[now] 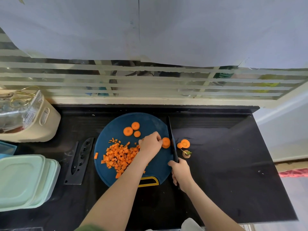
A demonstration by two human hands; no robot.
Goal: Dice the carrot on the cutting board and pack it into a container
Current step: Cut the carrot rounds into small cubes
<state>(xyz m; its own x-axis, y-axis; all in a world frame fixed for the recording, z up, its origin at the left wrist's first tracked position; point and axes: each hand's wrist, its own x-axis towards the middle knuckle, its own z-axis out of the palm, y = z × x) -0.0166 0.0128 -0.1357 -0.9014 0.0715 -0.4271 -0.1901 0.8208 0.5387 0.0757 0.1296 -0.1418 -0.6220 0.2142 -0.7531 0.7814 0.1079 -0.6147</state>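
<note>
A round dark-blue cutting board lies on the black counter. A heap of diced carrot covers its lower left, and three carrot rounds lie near its far side. My left hand pinches a small stack of carrot rounds at the board's right edge. My right hand grips the handle of a black knife, whose blade stands right beside that stack. Two more carrot slices and the cut stem end lie on the counter just right of the board. Pale green lidded containers are stacked at the left.
A black knife sheath lies left of the board. A cream basket with plastic packets stands at the back left. A striped glass pane runs behind the counter. The counter's right edge drops to the floor.
</note>
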